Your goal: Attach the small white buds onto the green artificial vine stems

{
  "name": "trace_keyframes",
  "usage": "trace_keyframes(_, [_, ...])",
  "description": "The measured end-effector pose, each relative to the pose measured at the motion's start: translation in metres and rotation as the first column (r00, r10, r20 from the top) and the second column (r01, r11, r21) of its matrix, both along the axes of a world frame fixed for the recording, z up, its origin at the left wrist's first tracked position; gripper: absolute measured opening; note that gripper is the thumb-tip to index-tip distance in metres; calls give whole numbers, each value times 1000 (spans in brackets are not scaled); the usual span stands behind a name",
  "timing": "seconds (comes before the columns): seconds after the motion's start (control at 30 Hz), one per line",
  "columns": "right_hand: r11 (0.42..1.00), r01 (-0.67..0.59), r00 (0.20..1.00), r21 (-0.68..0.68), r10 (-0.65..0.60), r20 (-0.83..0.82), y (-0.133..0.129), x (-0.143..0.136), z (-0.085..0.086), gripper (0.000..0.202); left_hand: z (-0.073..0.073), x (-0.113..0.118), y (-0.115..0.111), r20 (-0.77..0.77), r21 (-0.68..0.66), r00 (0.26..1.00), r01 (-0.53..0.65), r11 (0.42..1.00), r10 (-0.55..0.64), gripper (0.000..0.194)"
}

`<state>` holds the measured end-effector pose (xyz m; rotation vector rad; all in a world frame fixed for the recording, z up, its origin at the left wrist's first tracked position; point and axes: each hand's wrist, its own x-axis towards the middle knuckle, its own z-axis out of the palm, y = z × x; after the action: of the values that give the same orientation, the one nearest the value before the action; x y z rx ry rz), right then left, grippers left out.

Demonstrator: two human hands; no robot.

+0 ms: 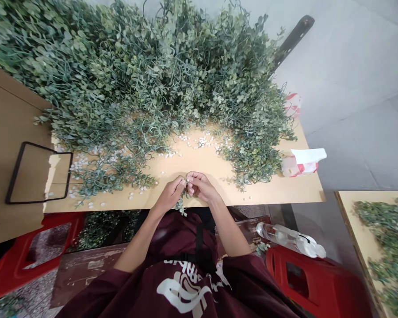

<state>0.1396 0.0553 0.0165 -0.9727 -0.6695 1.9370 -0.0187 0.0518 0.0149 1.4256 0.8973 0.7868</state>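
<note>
My left hand (pixel 171 193) and my right hand (pixel 200 185) meet over the front edge of the wooden table (pixel 199 165). Between their fingertips is a small green sprig (pixel 181 206), its leaves hanging below the fingers. Both hands are closed, thumbs against fingers. A tiny pale piece shows at the fingertips, too small to make out. Beyond the hands, small white pieces (pixel 204 141) are scattered on the wood. A large heap of green artificial foliage (pixel 172 75) covers the back of the table.
At the left stand a cardboard box (pixel 13 132) and a black wire frame (pixel 9 176). A tissue pack (pixel 298 165) lies at the table's right end. Red stools (pixel 321 282) flank me, the right one with a plastic bottle (pixel 285 238). More foliage (pixel 393 238) covers another table.
</note>
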Motion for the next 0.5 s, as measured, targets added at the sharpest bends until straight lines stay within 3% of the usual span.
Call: trace_keyframes(0.5, [990, 135, 990, 47, -137, 37, -10, -11, -4, 35, 1, 1, 2, -29, 7, 999, -18, 1000, 18, 33])
